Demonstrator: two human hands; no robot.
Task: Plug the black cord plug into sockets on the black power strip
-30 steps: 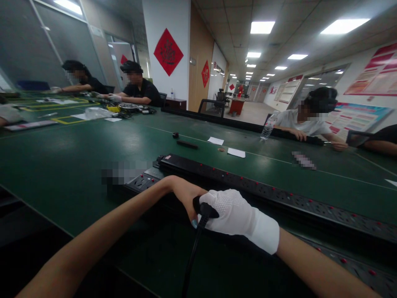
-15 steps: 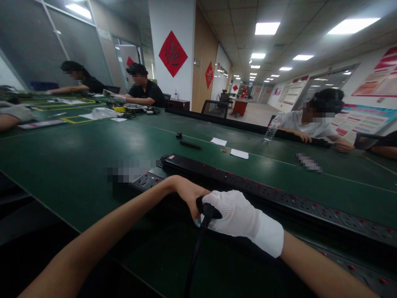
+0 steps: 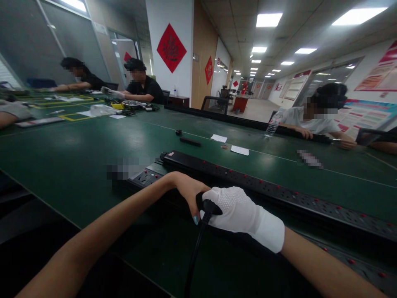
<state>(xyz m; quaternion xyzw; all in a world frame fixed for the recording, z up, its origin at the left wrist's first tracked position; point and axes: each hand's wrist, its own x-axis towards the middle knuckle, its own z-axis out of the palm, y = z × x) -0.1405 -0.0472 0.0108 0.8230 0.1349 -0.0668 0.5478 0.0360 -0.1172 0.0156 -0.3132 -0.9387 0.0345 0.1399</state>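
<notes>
Black plug: a rounded, moulded plug (image 3: 207, 205) sits between my two hands, at the near strip's front edge.
Cable: a smooth black cord (image 3: 194, 256) drops from the plug toward me, over the tabletop edge.
Left hand: my bare left hand (image 3: 189, 194) curls over the near strip, its thumb, nail painted teal, against the plug.
Right hand: my right hand (image 3: 231, 209), in a white knit glove with a dotted grip texture, is closed around the plug.
Near strip: a long black power strip (image 3: 145, 179), boxy, with rows of sockets, lies under my hands.
Far strip: a second long black strip (image 3: 248, 182) with small red buttons lies just behind it.
Tabletop: a matte dark green mat (image 3: 77, 153) covers it.
</notes>
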